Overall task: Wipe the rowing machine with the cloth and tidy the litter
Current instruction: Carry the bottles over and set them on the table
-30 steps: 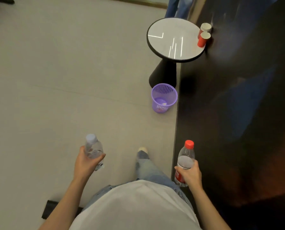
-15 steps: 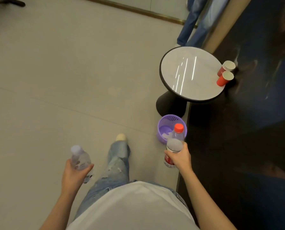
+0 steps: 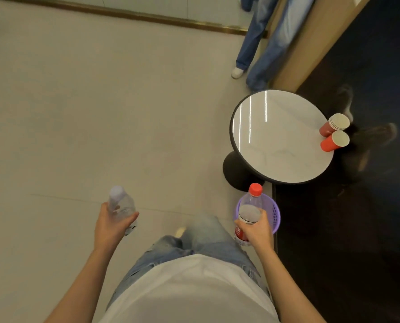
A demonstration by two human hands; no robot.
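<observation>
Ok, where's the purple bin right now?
Head view, lower right: the purple bin stands on the floor by the round table, partly hidden behind the red-capped bottle in the right hand.

Person's wearing a plain white tee (image 3: 194,290), forearms (image 3: 94,273) bare, plus light-wash blue jeans (image 3: 208,238) with some rips, and a pale shoe (image 3: 180,231).

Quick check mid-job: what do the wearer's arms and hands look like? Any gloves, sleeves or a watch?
The left forearm and right forearm are bare, no sleeve in view. The left hand and right hand wear no gloves; no watch, band or ring shows. The person wears a white top and faded light-blue jeans.
</observation>
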